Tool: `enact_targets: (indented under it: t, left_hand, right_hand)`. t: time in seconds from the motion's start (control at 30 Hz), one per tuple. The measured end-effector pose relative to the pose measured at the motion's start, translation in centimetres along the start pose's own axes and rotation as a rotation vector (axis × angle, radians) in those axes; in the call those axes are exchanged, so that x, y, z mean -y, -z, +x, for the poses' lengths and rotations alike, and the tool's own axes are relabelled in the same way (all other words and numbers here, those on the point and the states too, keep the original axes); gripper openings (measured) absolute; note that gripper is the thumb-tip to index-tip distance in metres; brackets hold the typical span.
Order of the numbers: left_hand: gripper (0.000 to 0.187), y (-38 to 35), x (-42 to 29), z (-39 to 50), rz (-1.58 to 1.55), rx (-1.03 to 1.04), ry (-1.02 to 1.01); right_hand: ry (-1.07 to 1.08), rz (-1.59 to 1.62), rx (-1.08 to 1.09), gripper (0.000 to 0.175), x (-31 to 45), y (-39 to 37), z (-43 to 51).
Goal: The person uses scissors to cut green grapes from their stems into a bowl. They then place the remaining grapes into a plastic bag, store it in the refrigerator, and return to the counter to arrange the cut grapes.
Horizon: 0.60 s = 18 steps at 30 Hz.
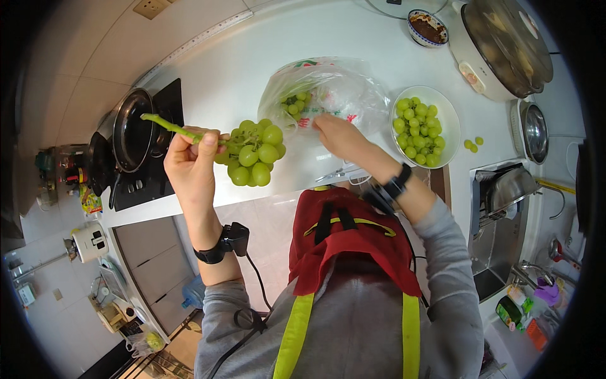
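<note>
My left hand grips the thick green stem of a bunch of green grapes, which it holds up above the counter's front edge. Over the near side of a clear plastic bag is my right hand, fingers bent together; whether it pinches the bag or anything else cannot be told. More grapes lie inside the bag, which bears printed writing. Scissors rest by the counter edge, partly behind my right forearm. A white bowl to the right holds loose green grapes.
Three single grapes lie right of the bowl. A frying pan stands on the black cooktop at left. At the back right are a patterned bowl of dark sauce and a lidded electric cooker. The sink is at right.
</note>
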<state>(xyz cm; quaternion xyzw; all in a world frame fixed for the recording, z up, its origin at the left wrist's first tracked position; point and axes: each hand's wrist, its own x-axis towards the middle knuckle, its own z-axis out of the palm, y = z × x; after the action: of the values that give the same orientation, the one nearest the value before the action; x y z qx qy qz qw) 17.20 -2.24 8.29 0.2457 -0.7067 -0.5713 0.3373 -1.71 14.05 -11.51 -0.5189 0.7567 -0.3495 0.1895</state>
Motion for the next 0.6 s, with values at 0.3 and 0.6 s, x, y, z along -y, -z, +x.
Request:
enact_targets:
  t: [0.3, 0.6]
  left_hand:
    - [0.012, 0.2, 0.5, 0.1, -0.058, 0.063, 0.039]
    - [0.012, 0.1, 1.0, 0.9, -0.063, 0.036, 0.054]
  right_hand:
    - [-0.308, -0.6, -0.005, 0.022, -6.9, 4.3, 9.0]
    - [-0.065, -0.465, 0.096, 0.017, -3.5, 1.3, 9.4]
